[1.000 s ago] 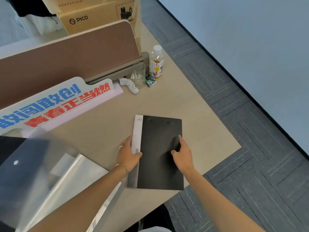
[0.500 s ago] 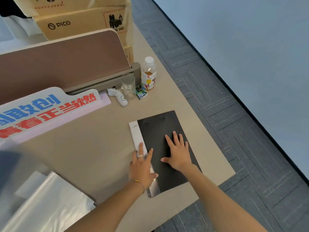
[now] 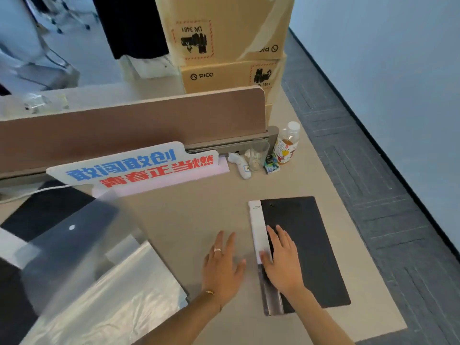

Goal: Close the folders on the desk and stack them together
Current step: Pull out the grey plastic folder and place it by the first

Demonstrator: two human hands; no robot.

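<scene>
A closed black folder (image 3: 308, 247) with a white spine strip lies flat near the desk's right front edge. My right hand (image 3: 282, 261) rests palm down on its left part, fingers spread over the spine. My left hand (image 3: 222, 266) hovers open over the bare desk just left of the folder, holding nothing. At the lower left lies an open translucent folder (image 3: 74, 247) with a raised clear cover over a dark sheet, and silvery plastic sleeves (image 3: 112, 305) beside it.
A brown partition (image 3: 129, 128) backs the desk, with a white sign (image 3: 139, 168) leaning on it. A thermometer (image 3: 240, 166), a glass (image 3: 257, 155), a small box (image 3: 271, 165) and a drink bottle (image 3: 286, 145) stand at the back right. Cardboard boxes (image 3: 224, 46) are stacked behind. The desk edge runs along the right.
My left hand has come off the folder's spine and moved left over the bare desk. My right hand slid left toward the spine. The view has tilted up and leftward.
</scene>
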